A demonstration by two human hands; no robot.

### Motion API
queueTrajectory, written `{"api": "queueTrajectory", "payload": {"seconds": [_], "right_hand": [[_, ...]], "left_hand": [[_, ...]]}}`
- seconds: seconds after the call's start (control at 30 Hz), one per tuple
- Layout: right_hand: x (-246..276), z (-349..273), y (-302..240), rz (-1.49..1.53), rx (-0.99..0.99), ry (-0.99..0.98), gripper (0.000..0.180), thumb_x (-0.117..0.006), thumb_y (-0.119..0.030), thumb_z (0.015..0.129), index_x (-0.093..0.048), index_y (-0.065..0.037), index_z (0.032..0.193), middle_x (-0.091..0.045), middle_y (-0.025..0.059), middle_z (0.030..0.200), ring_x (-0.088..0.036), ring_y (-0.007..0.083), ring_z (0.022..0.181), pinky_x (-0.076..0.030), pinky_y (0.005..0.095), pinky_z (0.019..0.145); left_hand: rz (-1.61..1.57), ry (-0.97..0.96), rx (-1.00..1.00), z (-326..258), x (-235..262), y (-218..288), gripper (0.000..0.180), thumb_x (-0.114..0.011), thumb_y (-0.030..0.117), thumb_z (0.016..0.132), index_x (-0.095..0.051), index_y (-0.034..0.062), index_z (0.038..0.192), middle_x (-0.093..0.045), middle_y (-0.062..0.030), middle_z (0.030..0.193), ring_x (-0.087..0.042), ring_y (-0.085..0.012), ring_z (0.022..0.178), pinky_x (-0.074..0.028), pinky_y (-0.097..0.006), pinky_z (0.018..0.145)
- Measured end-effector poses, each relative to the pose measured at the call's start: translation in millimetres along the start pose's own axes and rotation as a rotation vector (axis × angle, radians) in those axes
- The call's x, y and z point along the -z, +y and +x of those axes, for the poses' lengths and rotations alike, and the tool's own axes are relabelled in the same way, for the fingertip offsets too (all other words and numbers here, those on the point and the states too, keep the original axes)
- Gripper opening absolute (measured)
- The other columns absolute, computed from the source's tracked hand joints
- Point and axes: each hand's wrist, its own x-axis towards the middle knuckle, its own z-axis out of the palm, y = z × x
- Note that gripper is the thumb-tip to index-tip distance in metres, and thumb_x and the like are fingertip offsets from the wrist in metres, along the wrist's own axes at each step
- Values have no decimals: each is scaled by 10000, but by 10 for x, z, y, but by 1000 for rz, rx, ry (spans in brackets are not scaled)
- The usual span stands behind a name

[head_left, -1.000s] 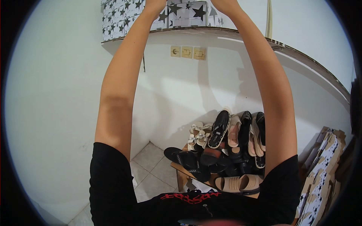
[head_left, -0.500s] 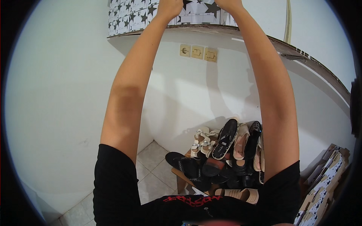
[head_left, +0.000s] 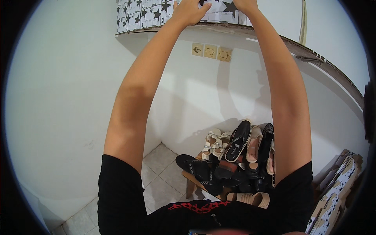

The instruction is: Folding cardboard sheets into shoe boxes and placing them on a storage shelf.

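Both my arms reach up and forward to a row of white cardboard boxes with black stars (head_left: 140, 17) on a wall shelf. My left hand (head_left: 191, 12) rests against the fronts of the boxes, thumb stretched out to the right, fingers apart. Between my hands is the front of one star-patterned box (head_left: 220, 17) with a printed label panel. By this box's right end is my right hand (head_left: 246, 5); its fingers are mostly cut off by the upper edge, so its grip is hidden.
The worn wooden shelf (head_left: 291, 42) curves off to the right. Below it sit a socket and switches (head_left: 210, 51) on the white wall. Sandals and shoes (head_left: 238, 141) pile on a wooden stand (head_left: 190, 181). Flattened star-patterned cartons (head_left: 333, 196) lean at the lower right.
My left hand has shifted right along the box fronts, its thumb now spread out from a closed shape. My right hand has moved slightly right, and the whole view has shifted a little.
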Motion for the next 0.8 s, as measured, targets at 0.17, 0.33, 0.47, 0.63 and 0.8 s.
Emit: {"api": "queueTrajectory", "payload": {"seconds": [0.17,0.33,0.47,0.63,0.8], "right_hand": [[117,-270,-117,-29,-23,66,593,-571,-287,794,-357,4,1265,-452,280,1169,-481,430,1053,-376,488,907],[692,-817,-528,-364,66,-117,585,-604,-283,764,-381,-12,1232,-389,247,1206,-449,410,1076,-370,527,887],[1308,-1200,-546,-588,250,-280,574,-627,-272,737,-408,-38,1213,-356,228,1236,-381,406,1128,-355,540,891],[2081,-1710,-750,-783,145,-534,586,-639,-302,734,-420,-74,1227,-357,207,1257,-358,394,1162,-341,536,917],[2845,-2201,-737,-951,-112,-826,524,-624,-384,759,-477,-174,1216,-377,136,1274,-367,359,1186,-357,553,913]], "left_hand": [[-103,-59,-17,-59,302,174,528,-521,375,833,-484,8,1211,-408,-239,1305,-342,-393,1241,-277,-423,1030],[-117,-71,-18,-284,463,435,537,-570,372,794,-498,37,1207,-400,-234,1314,-326,-390,1252,-272,-444,1030],[-300,-126,8,-533,473,935,563,-609,376,758,-501,58,1209,-383,-236,1323,-284,-394,1274,-255,-446,1040],[-249,-290,-30,-963,544,1573,550,-607,425,772,-476,145,1227,-393,-137,1348,-317,-318,1282,-252,-579,988],[-533,-498,-30,-1264,473,2548,579,-596,447,746,-470,203,1255,-292,-148,1418,-165,-336,1348,-155,-658,981]]}}
